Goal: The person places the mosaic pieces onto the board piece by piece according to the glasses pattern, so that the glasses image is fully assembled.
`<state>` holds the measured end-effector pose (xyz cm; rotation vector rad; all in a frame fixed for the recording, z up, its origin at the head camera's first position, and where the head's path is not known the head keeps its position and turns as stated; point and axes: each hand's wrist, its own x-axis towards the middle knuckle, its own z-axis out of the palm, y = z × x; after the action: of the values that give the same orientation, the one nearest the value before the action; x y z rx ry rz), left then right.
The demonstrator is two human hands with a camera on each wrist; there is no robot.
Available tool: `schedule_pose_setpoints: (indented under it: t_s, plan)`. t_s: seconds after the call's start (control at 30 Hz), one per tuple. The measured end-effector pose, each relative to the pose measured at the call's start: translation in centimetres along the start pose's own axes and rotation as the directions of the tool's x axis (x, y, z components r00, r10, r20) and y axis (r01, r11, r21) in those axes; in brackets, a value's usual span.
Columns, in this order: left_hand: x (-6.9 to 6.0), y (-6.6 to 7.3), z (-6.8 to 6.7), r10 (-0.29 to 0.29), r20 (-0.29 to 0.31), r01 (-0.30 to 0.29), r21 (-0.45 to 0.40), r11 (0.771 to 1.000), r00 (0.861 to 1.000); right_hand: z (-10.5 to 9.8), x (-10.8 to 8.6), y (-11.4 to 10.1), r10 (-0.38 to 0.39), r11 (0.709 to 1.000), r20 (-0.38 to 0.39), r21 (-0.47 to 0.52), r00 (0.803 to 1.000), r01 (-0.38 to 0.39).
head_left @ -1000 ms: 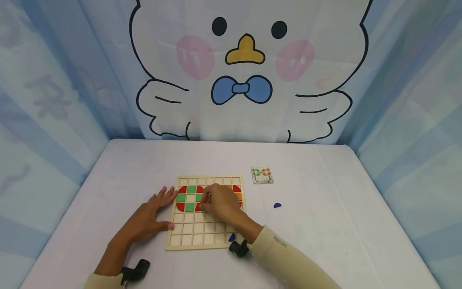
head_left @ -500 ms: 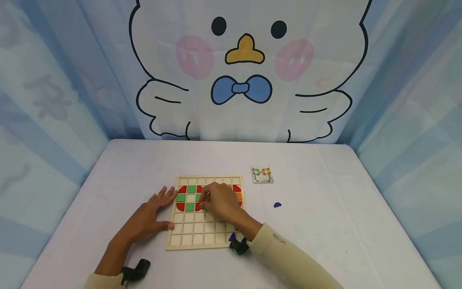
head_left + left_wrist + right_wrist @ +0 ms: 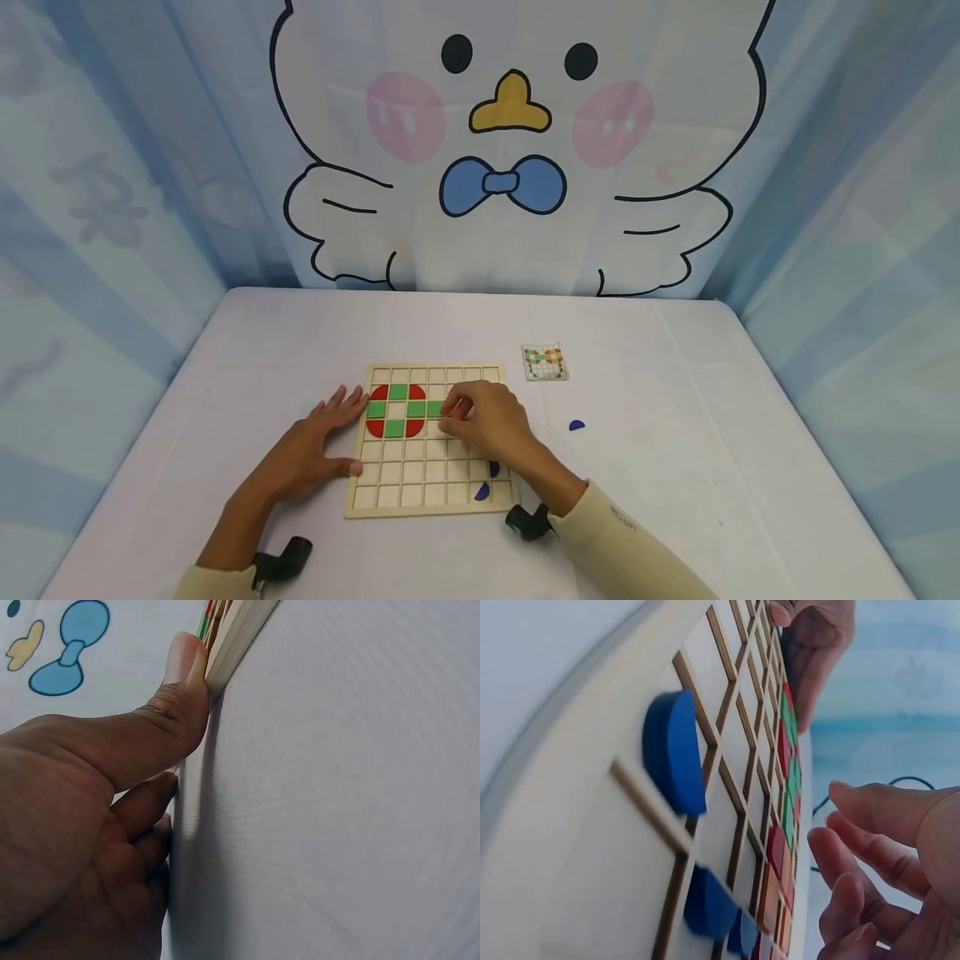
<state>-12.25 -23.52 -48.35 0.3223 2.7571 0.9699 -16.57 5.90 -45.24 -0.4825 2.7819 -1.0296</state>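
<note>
A wooden grid board (image 3: 393,500) lies on the table. Red quarter-round pieces (image 3: 375,428) and green square tiles (image 3: 394,428) form a ring in its upper left, with one more green tile (image 3: 434,409) to the right of the ring. My left hand (image 3: 303,454) rests along the board's left edge, fingers spread; its thumb (image 3: 184,664) touches the side. Over the board's upper right, my right hand (image 3: 487,423) hovers just past that green tile. In the right wrist view its fingers (image 3: 847,859) are loosely bent and apart, with nothing between them. It hides several pieces.
Blue half-round pieces (image 3: 482,492) lie at the board's lower right, one tilted against the grid ridges. Another blue half-round piece (image 3: 576,425) lies on the table to the right. A small pattern card (image 3: 545,363) lies behind it. Curtains surround the table.
My right hand has moved right, off the ring, uncovering the green tile beside it and a second blue piece on the board. My left hand has stayed in place.
</note>
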Motion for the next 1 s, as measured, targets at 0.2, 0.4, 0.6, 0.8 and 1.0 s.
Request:
schedule_pose_setpoints:
  t_s: [0.2, 0.4, 0.6, 0.8, 1.0]
  plan:
    - [0.0, 0.0, 0.0, 0.012, 0.002, -0.012, 0.001, 1.000, 1.000, -1.6, -1.4, 1.3, 0.056, 0.998, -0.032, 0.024, 0.998, -0.055]
    - [0.0, 0.1, 0.0, 0.009, 0.004, -0.009, -0.001, 1.000, 1.000, -3.5, -2.6, 2.8, 0.131, 0.991, -0.083, 0.018, 0.988, -0.129]
    - [0.0, 0.1, -0.1, 0.006, 0.005, -0.006, 0.001, 1.000, 1.000, -5.3, -3.6, 4.4, 0.217, 0.976, -0.132, 0.000, 0.967, -0.219]
    - [0.1, 0.0, -0.1, 0.004, 0.004, -0.004, -0.005, 1.000, 1.000, -6.9, -4.4, 6.1, 0.256, 0.965, -0.154, -0.016, 0.954, -0.262]
    - [0.0, 0.1, -0.2, 0.004, 0.005, -0.004, -0.011, 1.000, 1.000, -8.2, -5.1, 7.8, 0.284, 0.955, -0.167, -0.040, 0.944, -0.295]
